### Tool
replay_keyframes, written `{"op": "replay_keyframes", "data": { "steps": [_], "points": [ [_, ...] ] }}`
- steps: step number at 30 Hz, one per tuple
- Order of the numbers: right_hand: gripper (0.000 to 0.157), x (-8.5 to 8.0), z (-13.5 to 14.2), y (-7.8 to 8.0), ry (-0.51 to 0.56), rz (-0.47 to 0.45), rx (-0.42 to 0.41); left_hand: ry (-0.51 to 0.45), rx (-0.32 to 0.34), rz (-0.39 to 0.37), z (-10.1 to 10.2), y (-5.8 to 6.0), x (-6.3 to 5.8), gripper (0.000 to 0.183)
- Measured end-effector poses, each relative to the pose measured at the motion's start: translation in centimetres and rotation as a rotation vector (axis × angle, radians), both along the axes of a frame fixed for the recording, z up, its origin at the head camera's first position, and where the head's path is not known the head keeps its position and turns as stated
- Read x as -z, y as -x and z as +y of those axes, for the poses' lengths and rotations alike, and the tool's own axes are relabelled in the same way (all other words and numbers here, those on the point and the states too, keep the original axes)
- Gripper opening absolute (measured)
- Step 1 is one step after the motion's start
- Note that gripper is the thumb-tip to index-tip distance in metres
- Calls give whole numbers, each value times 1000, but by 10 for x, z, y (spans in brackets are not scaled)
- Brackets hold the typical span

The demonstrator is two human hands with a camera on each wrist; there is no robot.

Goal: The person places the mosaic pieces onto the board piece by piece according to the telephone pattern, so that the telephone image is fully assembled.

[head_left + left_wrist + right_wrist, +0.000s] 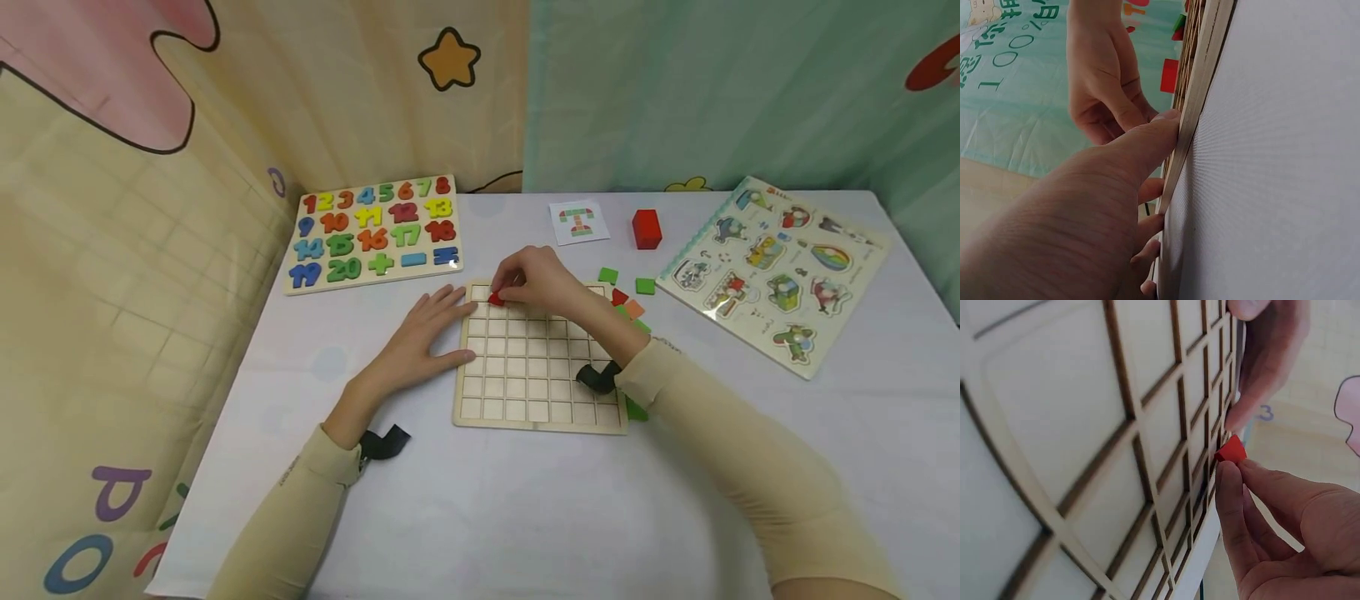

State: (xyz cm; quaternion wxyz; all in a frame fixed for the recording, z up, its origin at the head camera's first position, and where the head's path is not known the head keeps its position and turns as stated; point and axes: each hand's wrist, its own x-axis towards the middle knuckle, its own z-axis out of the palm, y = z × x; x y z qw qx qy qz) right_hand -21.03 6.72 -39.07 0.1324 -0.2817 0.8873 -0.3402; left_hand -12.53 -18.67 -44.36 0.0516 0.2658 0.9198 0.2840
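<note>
A square wooden grid board lies flat on the white table. My right hand pinches a small red tile between thumb and fingertips, over the board's far left corner, close to the grid. My left hand lies at the board's left side with fingers spread. Its thumb and fingertips rest against the wooden edge, as the left wrist view shows. My right forearm covers part of the board's right side.
Green tiles, an orange tile and a red tile lie right of the board. Behind are a pattern card and red block. A number puzzle lies far left, a picture puzzle at right.
</note>
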Motion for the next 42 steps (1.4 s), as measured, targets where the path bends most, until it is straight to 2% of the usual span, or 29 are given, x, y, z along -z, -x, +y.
{"op": "replay_keyframes", "data": {
  "steps": [10,16,21,23,28,32,37,42],
  "points": [
    [5,2,-9,-10,-69,46,-45,0,-5,-7,-2,-2,-1,75],
    [13,7,-9,-14,-93,69,-49,-3,-3,-12,-4,-3,0,75],
    [21,5,-2,-21,-105,89,-69,3,-5,-14,-3,-3,1,75],
    [21,3,6,-22,-77,98,-58,2,-6,-15,-2,-3,0,75],
    [19,-6,43,-27,41,105,27,7,-3,-18,0,0,-1,75],
    [18,-13,78,-30,91,102,159,19,-10,-15,0,0,-1,75],
    [18,-15,117,-25,108,89,313,21,-14,-11,-1,1,-1,75],
    [23,-10,142,-18,58,43,388,25,-9,-13,0,0,0,76]
  ]
}}
